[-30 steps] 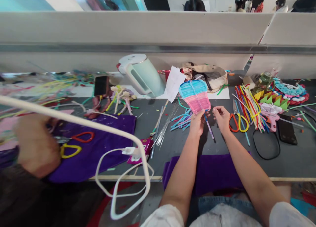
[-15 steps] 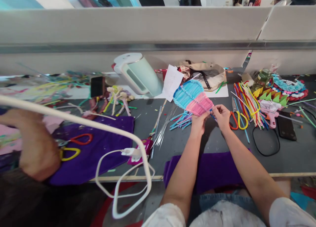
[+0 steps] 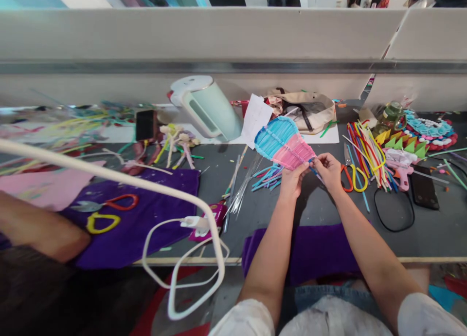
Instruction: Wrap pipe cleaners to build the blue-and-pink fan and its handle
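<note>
Desk (image 3: 368, 243) spreads grey beneath the fingers, and a smaller purple cloth (image 3: 321, 251) lies on the near side of them, under the forearms. Smaller again, a fan-shaped pipe-cleaner panel (image 3: 280, 139), blue then pink, is held up over the desk, beyond and to the left of the fingers. Its long axis slants: the broad blue end points away and left, the narrow pink end back and right toward the fingers. It looks light and fuzzy, hardly slippery, springy across the rows and stiffer along the central spine; a hard squeeze on the broad face could bend it, so the narrow end seems the place to hold. There the fingers of the left hand (image 3: 294, 180) are closed on the pink edge. The fingers of the right hand (image 3: 328, 170) are narrowed in a pinch on the slim, blue-wound handle (image 3: 317, 174), which continues the same axis; whether they also grip a loose stem end is too small to tell.
</note>
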Motion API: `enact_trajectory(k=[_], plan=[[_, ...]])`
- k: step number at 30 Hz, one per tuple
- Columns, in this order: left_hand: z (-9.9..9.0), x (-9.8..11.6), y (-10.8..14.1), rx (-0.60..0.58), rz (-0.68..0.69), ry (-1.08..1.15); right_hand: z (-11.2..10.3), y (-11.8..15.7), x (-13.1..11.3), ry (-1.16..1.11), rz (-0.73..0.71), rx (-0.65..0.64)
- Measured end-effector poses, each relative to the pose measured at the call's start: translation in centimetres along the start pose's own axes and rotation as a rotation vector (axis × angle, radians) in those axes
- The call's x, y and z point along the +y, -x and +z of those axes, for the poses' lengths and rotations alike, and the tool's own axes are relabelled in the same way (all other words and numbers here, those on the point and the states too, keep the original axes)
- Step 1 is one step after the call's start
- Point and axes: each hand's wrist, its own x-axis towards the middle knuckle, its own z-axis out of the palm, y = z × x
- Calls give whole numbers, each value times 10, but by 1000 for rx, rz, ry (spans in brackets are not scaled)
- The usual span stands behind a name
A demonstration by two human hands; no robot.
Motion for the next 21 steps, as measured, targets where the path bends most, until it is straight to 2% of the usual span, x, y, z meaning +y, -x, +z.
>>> enact_trajectory(k=[7, 15, 21], plan=[[-1, -1, -1, -28, -19, 38, 0, -3, 1, -110, 31, -33], [-3, 1, -2, -22, -50, 71, -8, -6, -5, -12, -50, -161], [-3, 1, -2, -88, -65, 56, -10, -7, -7, -24, -41, -151]])
